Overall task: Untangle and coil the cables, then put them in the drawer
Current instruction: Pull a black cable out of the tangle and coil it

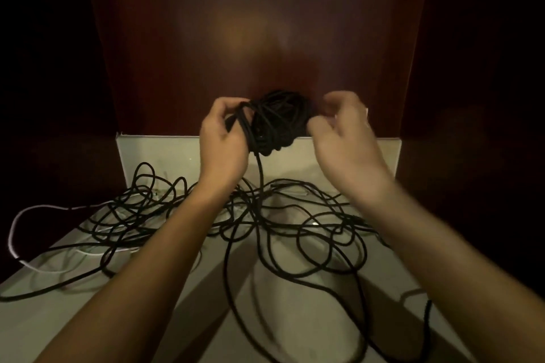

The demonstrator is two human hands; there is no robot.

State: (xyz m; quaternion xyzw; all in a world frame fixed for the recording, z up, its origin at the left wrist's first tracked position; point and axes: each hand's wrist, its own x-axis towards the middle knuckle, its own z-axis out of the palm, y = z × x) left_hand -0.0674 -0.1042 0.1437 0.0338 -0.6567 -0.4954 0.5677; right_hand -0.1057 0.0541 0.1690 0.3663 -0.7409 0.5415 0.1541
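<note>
A thick bundle of black cable (275,122) is held up above the pale tabletop (295,298). My left hand (222,141) grips the bundle's left side, fingers curled round its loops. My right hand (342,132), blurred, has its curled fingers at the bundle's right edge; whether it pinches a strand is unclear. One strand drops from the bundle to a wide tangle of loose black cable (265,224) spread over the table. A white cable (17,227) loops off the table's left edge.
A dark red-brown wooden panel (265,38) rises behind the table's far edge. The surroundings to both sides are dark. Loose cable loops reach the near right corner (424,312) of the table.
</note>
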